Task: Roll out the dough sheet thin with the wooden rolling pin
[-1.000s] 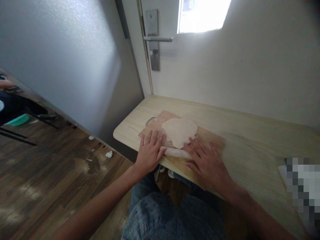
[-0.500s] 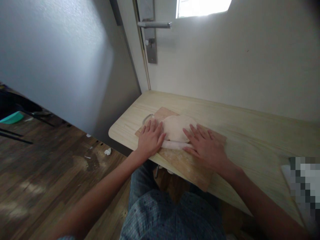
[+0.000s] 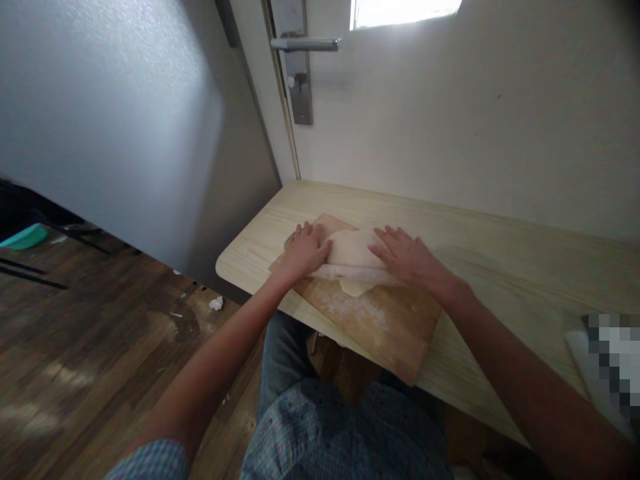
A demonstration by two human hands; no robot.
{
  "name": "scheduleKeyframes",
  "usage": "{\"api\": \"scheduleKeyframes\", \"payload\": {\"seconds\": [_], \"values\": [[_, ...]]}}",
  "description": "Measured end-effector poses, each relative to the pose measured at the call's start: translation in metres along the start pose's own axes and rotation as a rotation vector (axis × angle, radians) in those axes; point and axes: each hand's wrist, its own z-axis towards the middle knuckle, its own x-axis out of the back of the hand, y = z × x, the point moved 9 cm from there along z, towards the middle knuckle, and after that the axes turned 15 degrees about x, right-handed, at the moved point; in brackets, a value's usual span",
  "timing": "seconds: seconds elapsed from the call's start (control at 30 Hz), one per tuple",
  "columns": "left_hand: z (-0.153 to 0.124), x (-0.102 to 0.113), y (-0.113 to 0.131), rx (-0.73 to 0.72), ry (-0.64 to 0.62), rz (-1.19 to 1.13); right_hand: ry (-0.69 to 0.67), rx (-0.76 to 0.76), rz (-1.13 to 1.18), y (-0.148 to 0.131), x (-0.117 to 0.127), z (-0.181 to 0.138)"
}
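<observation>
A flat sheet of pale dough (image 3: 351,247) lies on a floured wooden cutting board (image 3: 385,327). Across the dough runs a whitish rolling pin (image 3: 357,273), with a small flap of dough showing on its near side. My left hand (image 3: 306,252) rests over the pin's left end, its fingers stretched out and flat. Over the right end lies my right hand (image 3: 405,255), fingers spread and pointing away from me. Both palms press on the pin from above without wrapping round it, and they cover its ends.
The board sits on a light wooden table (image 3: 500,267) against a pale door with a metal handle (image 3: 306,44). A large grey panel (image 3: 125,120) rises at the left. White scraps (image 3: 216,303) lie on the wooden floor. A pixelated item (image 3: 617,360) is at the right.
Both hands have moved forward, away from me, and the rolling pin has rolled with them over the dough. More of the board's near part now shows.
</observation>
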Motion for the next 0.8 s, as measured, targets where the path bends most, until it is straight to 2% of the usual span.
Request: {"api": "scheduleKeyframes", "payload": {"seconds": [0.13, 0.23, 0.3, 0.4, 0.5, 0.63, 0.8], "values": [[0.006, 0.012, 0.003, 0.015, 0.118, -0.007, 0.2, 0.031, -0.071, 0.003, 0.02, 0.009], [0.005, 0.016, 0.006, -0.009, 0.156, -0.012, 0.307, 0.174, -0.091, -0.011, 0.034, 0.005], [0.005, 0.017, 0.006, -0.015, 0.155, -0.017, 0.304, 0.354, -0.109, -0.029, 0.035, 0.001], [0.004, 0.018, 0.006, -0.014, 0.14, -0.034, 0.21, 0.649, -0.17, -0.058, 0.026, -0.01], [0.001, 0.023, 0.005, -0.013, 0.153, -0.066, 0.167, 0.79, -0.227, -0.07, 0.021, -0.018], [-0.009, 0.024, 0.002, -0.011, 0.185, -0.097, 0.156, 0.817, -0.255, -0.074, 0.022, -0.022], [-0.025, 0.025, 0.004, -0.075, 0.266, -0.132, 0.19, 0.599, -0.263, -0.07, 0.023, -0.028]]}}
